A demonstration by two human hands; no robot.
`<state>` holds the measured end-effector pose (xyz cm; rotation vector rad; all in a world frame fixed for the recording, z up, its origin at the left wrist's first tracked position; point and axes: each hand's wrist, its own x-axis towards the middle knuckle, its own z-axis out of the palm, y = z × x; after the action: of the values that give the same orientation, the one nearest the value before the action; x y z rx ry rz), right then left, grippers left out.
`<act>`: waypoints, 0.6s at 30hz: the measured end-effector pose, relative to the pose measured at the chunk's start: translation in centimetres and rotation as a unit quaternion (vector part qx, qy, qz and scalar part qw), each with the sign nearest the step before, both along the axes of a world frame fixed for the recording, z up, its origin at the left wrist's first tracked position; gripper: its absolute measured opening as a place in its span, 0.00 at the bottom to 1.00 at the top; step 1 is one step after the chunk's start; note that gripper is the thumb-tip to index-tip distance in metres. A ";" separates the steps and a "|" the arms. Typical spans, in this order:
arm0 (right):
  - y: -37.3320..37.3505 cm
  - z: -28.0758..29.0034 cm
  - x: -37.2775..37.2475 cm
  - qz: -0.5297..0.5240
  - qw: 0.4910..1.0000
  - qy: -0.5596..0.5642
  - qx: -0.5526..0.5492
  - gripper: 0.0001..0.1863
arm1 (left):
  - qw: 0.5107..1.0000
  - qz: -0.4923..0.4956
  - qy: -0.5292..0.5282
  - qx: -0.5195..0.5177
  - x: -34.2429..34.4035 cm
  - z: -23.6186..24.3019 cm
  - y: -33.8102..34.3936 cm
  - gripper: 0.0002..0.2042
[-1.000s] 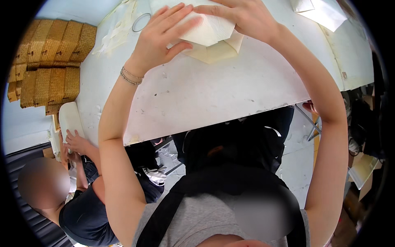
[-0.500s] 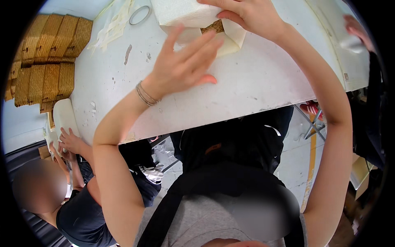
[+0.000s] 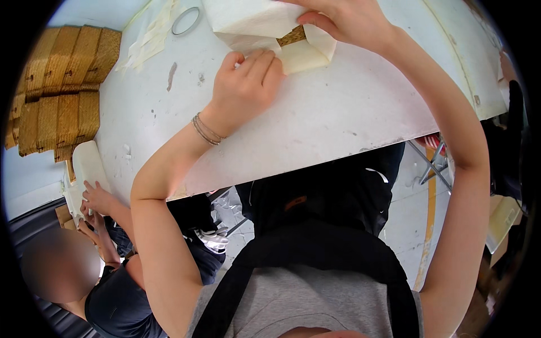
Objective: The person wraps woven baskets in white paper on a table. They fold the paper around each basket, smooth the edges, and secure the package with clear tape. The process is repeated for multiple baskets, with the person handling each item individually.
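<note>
Your left hand (image 3: pixel 248 81) has no closed grip: its fingers lie curled and flat, pressing a fold of white paper (image 3: pixel 256 22) down onto the tabletop (image 3: pixel 338 118). Your right hand (image 3: pixel 344 19), at the top centre of the frame, pinches the paper's upper flap between thumb and fingers, so that grip is narrow and holds the paper. The paper wraps a woven, straw-coloured piece (image 3: pixel 293 36); only a small brown wedge of it shows in the gap between your two hands, just right of your left fingertips. The whole bundle sits at the top centre of the frame, on the far part of the white, stained tabletop. Thin bracelets (image 3: pixel 207 129) circle your left wrist.

At the upper left, a metal ring (image 3: pixel 186 19) lies on the tabletop beside some crumpled pale paper scraps (image 3: pixel 149 36). Further left, stacked woven mats (image 3: pixel 62 84) fill the left edge of the frame, apart from your bundle. At the lower left, another person's hands (image 3: pixel 96 203) work on a white wrapped parcel (image 3: pixel 87 169) at the tabletop's corner. Below the tabletop's edge, your dark apron (image 3: pixel 327 225) and grey shirt fill the lower centre.
</note>
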<state>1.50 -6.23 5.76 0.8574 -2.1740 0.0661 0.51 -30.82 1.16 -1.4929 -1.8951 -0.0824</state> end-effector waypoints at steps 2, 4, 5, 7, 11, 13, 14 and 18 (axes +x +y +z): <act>-0.1 -0.1 -0.2 0.009 1.000 -0.011 -0.016 0.28 | 1.000 0.004 -0.029 -0.001 -0.8 -0.2 -0.1 0.08; -0.1 -0.1 -0.3 0.008 1.000 -0.014 -0.021 0.27 | 0.999 0.007 -0.042 0.003 -2.0 -0.5 -0.1 0.06; -0.1 -0.1 -0.4 0.001 1.000 -0.011 -0.018 0.26 | 0.997 0.023 -0.073 0.015 -2.2 -0.6 0.1 0.05; -0.1 0.0 -0.6 -0.007 1.000 -0.010 -0.013 0.26 | 0.989 0.054 -0.132 0.038 -2.6 -0.8 0.6 0.04; -0.1 0.2 -0.3 -0.015 1.000 -0.004 -0.006 0.25 | 0.994 0.014 -0.069 0.082 -3.5 -1.2 0.9 0.05; -0.3 0.2 -0.3 -0.016 1.000 -0.002 -0.009 0.24 | 0.995 0.007 -0.015 0.094 -3.7 -0.4 1.4 0.06; -0.3 0.1 -0.4 -0.013 1.000 -0.003 -0.013 0.24 | 0.994 -0.002 0.033 0.104 -3.9 -0.4 1.6 0.07; -0.3 -0.1 -0.5 -0.018 1.000 0.005 -0.010 0.23 | 0.976 -0.025 0.171 0.133 -4.0 -0.5 1.9 0.11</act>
<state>1.01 -6.49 5.71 0.8057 -2.1742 0.0658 -3.49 -28.97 0.64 -1.2800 -1.5066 -0.0925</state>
